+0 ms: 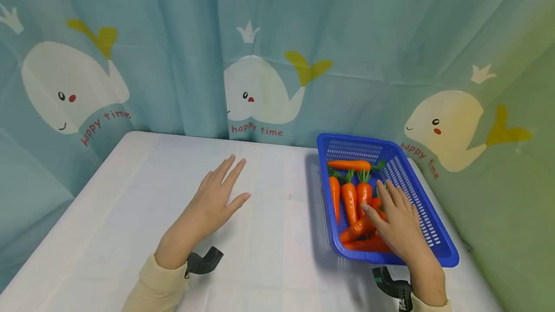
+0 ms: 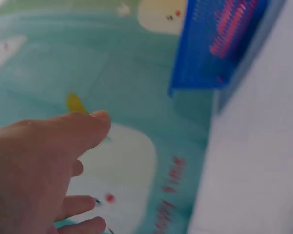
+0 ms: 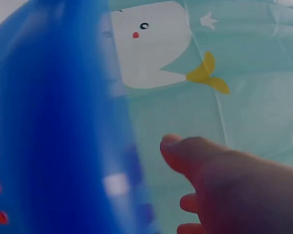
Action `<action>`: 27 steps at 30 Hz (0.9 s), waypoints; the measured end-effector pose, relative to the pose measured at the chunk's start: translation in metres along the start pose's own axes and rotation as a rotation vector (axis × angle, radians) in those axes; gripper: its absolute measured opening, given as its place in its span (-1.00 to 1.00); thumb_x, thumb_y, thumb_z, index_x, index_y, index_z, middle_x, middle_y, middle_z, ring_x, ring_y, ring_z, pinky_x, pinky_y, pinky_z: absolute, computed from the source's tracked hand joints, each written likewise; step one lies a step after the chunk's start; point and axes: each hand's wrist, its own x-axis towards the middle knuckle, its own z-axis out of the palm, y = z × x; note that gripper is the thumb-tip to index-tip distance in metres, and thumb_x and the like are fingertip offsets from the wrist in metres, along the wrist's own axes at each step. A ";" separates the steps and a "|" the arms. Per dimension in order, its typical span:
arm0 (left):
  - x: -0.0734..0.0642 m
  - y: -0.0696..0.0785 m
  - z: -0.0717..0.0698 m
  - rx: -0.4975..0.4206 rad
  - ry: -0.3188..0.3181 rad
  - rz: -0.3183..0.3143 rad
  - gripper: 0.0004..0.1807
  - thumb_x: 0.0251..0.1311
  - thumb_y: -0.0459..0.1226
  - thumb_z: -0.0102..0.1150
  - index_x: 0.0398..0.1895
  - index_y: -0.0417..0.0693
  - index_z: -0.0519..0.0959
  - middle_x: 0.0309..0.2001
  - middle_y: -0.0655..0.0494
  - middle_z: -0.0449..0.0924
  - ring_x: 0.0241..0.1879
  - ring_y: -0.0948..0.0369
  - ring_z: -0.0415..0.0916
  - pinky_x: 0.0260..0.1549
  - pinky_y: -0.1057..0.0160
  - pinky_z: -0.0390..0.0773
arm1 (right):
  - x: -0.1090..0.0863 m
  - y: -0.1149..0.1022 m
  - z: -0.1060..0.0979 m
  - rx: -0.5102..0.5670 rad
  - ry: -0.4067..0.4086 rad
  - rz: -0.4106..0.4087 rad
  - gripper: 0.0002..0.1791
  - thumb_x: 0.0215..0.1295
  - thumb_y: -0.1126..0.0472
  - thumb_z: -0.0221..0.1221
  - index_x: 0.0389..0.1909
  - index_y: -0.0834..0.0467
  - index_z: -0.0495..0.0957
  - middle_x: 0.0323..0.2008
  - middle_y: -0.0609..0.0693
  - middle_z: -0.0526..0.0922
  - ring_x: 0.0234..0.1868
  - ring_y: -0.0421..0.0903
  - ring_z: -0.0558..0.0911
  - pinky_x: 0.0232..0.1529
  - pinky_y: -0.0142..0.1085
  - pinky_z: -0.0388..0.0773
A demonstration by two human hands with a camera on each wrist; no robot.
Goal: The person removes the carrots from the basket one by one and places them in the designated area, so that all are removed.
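Several orange carrots [image 1: 349, 201] with green tops lie in a blue plastic basket [image 1: 433, 235] on the right of the table. My right hand [image 1: 396, 220] hovers over the basket's right part with fingers extended, overlapping some carrots in the head view and holding nothing. In the right wrist view its thumb [image 3: 185, 153] shows beside the blurred blue basket wall [image 3: 53, 122]. Left of the basket, my left hand [image 1: 212, 201] is held above the white table with fingers spread, nothing in it. The left wrist view shows that hand [image 2: 44, 156] with the basket [image 2: 205, 53] beyond.
A white cloth-covered table [image 1: 277, 235] lies under both hands. Behind and at the sides hangs a blue-green curtain [image 1: 368, 37] printed with whales. Black wrist mounts [image 1: 204, 260] are strapped to both wrists.
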 end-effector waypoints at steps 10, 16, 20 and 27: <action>0.003 -0.025 0.018 -0.072 -0.060 -0.077 -0.24 0.38 -0.11 0.14 0.53 -0.20 0.11 0.49 -0.33 0.10 0.45 -0.28 0.13 0.35 -0.29 0.21 | 0.006 0.006 -0.007 -0.032 0.044 -0.069 -0.19 0.44 -0.09 0.08 0.48 0.34 0.11 0.45 0.46 0.09 0.41 0.50 0.09 0.30 0.46 0.02; 0.001 -0.024 0.021 -0.110 -0.105 -0.101 -0.24 0.39 -0.12 0.11 0.54 -0.17 0.09 0.50 -0.30 0.08 0.46 -0.26 0.10 0.37 -0.28 0.20 | 0.011 0.010 -0.022 -0.059 -0.006 -0.051 -0.19 0.45 -0.08 0.08 0.48 0.36 0.11 0.45 0.47 0.07 0.41 0.52 0.09 0.29 0.47 0.02; -0.002 -0.028 0.020 -0.093 -0.105 -0.116 -0.26 0.39 -0.14 0.12 0.53 -0.20 0.10 0.49 -0.33 0.09 0.45 -0.28 0.11 0.35 -0.29 0.21 | 0.010 0.024 -0.028 -0.087 -0.018 -0.032 -0.18 0.45 -0.11 0.06 0.48 0.37 0.10 0.43 0.51 0.06 0.38 0.56 0.09 0.27 0.49 0.00; -0.003 -0.031 0.020 -0.098 -0.114 -0.115 -0.27 0.39 -0.15 0.11 0.52 -0.22 0.12 0.48 -0.36 0.10 0.44 -0.30 0.12 0.34 -0.30 0.22 | -0.006 0.054 -0.029 -0.109 -0.023 -0.005 -0.17 0.43 -0.11 0.07 0.44 0.42 0.13 0.39 0.56 0.08 0.33 0.58 0.12 0.20 0.53 0.01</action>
